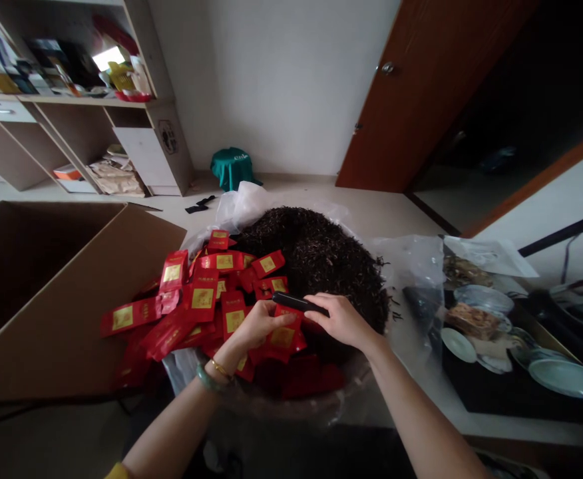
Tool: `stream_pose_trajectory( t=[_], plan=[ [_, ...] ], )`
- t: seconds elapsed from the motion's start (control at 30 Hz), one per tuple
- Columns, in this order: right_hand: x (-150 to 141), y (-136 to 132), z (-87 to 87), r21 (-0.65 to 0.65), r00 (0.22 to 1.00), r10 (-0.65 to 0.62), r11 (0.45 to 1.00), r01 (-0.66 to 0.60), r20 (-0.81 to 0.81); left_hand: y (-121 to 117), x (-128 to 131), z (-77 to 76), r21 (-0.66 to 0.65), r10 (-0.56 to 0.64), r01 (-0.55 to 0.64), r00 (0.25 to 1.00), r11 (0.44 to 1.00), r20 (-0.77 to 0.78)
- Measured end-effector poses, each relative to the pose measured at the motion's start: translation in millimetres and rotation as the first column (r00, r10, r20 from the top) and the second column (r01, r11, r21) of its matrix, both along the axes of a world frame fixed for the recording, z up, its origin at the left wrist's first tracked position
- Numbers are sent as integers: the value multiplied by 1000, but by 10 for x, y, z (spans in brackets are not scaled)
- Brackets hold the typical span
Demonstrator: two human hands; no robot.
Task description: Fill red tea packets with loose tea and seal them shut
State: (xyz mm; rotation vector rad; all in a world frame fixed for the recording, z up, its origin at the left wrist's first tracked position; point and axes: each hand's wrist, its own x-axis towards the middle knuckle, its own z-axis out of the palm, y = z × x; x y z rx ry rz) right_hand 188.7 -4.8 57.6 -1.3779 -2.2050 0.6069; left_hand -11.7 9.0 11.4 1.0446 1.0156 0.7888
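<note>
My right hand [340, 320] is closed on a slim black bar-shaped tool [291, 303] that looks like a handheld bag sealer. The tool lies across the top edge of a red packet [282, 338] with a gold label. My left hand [257, 326] pinches that packet near its upper left corner, close to the tool's left end. Many more red packets [202, 298] lie heaped to the left. Behind my hands is a mound of dark loose tea leaves [316, 249] on clear plastic sheeting [249, 198]. The sealer's jaws cannot be made out.
A large open cardboard box [86, 299] stands on the left. At the right, a black tray [486, 392] holds a lidded bowl [568, 378] and small dishes. A teal-covered stool [231, 167] and a wooden door [396, 100] are at the back.
</note>
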Motion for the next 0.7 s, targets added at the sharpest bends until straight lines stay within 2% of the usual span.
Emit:
stream_pose_trajectory(
  t=[0.13, 0.33, 0.7],
  plan=[
    [14, -1, -8, -29, 1000, 8, 1000, -8, -1, -4, -3, 3, 15, -40, 40, 999, 999, -32],
    [95, 2, -25, -40, 999, 30, 999, -30, -18, -17, 24, 150, 150, -93, 89, 995, 985, 23],
    [48, -38, 48, -9, 999, 34, 999, -34, 23, -36, 0, 167, 158, -104, 120, 989, 980, -106]
  ],
)
